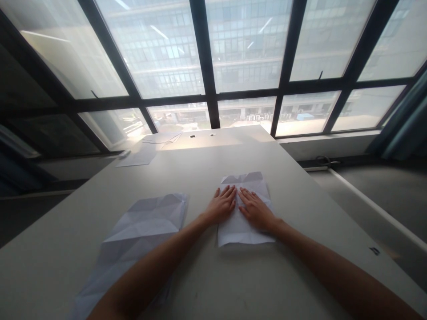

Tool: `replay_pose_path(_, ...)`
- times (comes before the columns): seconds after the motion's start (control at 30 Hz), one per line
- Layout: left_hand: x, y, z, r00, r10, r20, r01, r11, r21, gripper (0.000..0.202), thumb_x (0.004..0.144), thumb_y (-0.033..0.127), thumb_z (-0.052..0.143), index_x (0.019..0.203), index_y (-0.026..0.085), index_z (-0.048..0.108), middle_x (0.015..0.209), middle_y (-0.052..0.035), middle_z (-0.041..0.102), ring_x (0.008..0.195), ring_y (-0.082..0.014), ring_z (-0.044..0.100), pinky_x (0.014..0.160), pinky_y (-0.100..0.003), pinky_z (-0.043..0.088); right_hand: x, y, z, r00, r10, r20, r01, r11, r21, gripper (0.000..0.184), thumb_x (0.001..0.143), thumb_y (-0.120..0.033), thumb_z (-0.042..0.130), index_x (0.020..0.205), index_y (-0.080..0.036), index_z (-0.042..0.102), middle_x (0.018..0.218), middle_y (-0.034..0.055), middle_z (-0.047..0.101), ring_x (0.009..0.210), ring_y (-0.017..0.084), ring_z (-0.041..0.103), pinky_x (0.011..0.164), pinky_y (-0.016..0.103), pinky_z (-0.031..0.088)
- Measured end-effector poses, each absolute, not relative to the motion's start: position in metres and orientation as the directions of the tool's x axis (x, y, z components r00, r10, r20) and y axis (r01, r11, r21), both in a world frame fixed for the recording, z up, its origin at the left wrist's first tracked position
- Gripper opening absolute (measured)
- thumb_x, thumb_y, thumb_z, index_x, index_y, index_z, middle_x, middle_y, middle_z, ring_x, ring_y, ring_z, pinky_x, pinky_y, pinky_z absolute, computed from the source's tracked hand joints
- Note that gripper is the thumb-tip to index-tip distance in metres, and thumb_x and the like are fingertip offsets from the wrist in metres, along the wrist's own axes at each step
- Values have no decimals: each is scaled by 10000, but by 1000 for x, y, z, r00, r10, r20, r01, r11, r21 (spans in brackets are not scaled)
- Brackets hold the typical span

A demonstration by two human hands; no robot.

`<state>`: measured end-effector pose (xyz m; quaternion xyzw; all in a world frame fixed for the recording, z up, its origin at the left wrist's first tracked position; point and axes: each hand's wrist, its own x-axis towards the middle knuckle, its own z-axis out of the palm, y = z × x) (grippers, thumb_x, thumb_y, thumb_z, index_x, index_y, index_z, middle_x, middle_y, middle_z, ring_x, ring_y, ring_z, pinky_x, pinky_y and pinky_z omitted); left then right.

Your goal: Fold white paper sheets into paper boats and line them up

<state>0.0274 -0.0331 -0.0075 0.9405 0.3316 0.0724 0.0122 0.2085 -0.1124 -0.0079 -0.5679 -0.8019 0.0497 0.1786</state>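
A creased white sheet of paper (pixel 245 233) lies on the table in front of me, its far edge lifting a little. My left hand (pixel 222 205) rests flat on the left half of this sheet, fingers stretched out. On the right half lies my right hand (pixel 256 209), palm down with its fingers extended. The fingertips of both hands come close together near the sheet's middle. To the left, partly covered by my left forearm, is a stack of larger creased white paper (pixel 143 222).
The white table (pixel 200 164) runs toward tall dark-framed windows (pixel 247 44). More white sheets (pixel 138 155) lie at its far left. Two round holes (pixel 192 136) sit near the far edge. A small dark mark (pixel 374 251) is near the right edge, and a blue curtain (pixel 400 133) hangs beyond.
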Motion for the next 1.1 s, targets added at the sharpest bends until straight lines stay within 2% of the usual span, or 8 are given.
replay_pose_path(0.17, 29, -34, -2, 716, 673, 186, 673, -736, 70, 525, 986, 386, 324, 1471, 186, 334, 1537, -86, 320, 1435, -252, 245, 1154, -525, 185, 215, -107, -12, -133, 967, 215, 945, 189, -267, 556, 968, -374, 361, 1451, -100, 380, 1538, 148, 297, 1437, 248, 218, 1165, 447, 137)
replay_pose_path(0.33, 31, -45, 12, 734, 606, 307, 619, -783, 66, 521, 945, 354, 423, 1434, 178, 402, 1490, -87, 410, 1417, -226, 292, 1186, -452, 150, 224, -100, -15, -48, 972, 229, 952, 114, -284, 535, 957, -325, 381, 1434, -83, 401, 1526, 158, 321, 1424, 254, 249, 1160, 446, 160)
replay_pose_path(0.5, 34, -53, 8, 857, 481, 185, 478, -876, 64, 634, 953, 496, 399, 1498, 194, 283, 1544, -80, 308, 1445, -230, 218, 1176, -437, 175, 228, -96, -13, 1, 950, 313, 941, 105, -321, 485, 942, -220, 351, 1382, -52, 467, 1459, 166, 432, 1373, 234, 349, 1150, 370, 230)
replay_pose_path(0.6, 33, -48, 1, 841, 523, 136, 520, -852, 60, 633, 975, 537, 312, 1513, 211, 245, 1565, -82, 250, 1456, -244, 173, 1169, -472, 159, 223, -102, -10, -51, 933, 357, 931, 174, -322, 482, 946, -212, 330, 1386, -67, 464, 1462, 154, 431, 1378, 215, 339, 1155, 354, 231)
replay_pose_path(0.73, 28, -37, -1, 793, 599, 113, 595, -801, 69, 561, 1001, 483, 246, 1510, 247, 245, 1575, -63, 223, 1461, -249, 149, 1154, -519, 158, 209, -113, -10, -271, 914, 303, 885, 360, -295, 546, 965, -317, 362, 1469, -108, 343, 1541, 125, 305, 1435, 217, 226, 1169, 398, 199)
replay_pose_path(0.87, 26, -34, 3, 753, 646, 128, 645, -762, 57, 540, 996, 458, 279, 1487, 235, 300, 1566, -74, 255, 1455, -271, 171, 1146, -552, 153, 203, -115, -10, -281, 927, 249, 895, 347, -279, 578, 963, -369, 382, 1476, -107, 327, 1544, 141, 288, 1440, 228, 212, 1171, 431, 174)
replay_pose_path(1.0, 30, -42, 8, 782, 591, 197, 599, -801, 26, 478, 991, 319, 300, 1447, 195, 374, 1534, -85, 332, 1450, -225, 200, 1182, -474, 103, 208, -110, -11, -221, 943, 249, 913, 289, -287, 552, 943, -312, 400, 1447, -86, 378, 1526, 155, 324, 1430, 233, 239, 1172, 428, 167)
replay_pose_path(1.1, 32, -49, 10, 833, 527, 171, 525, -849, 63, 563, 993, 413, 307, 1501, 175, 260, 1551, -82, 294, 1452, -204, 193, 1182, -405, 152, 211, -106, -13, -202, 942, 269, 899, 287, -330, 541, 921, -222, 382, 1438, -63, 389, 1508, 161, 357, 1418, 228, 266, 1172, 419, 188)
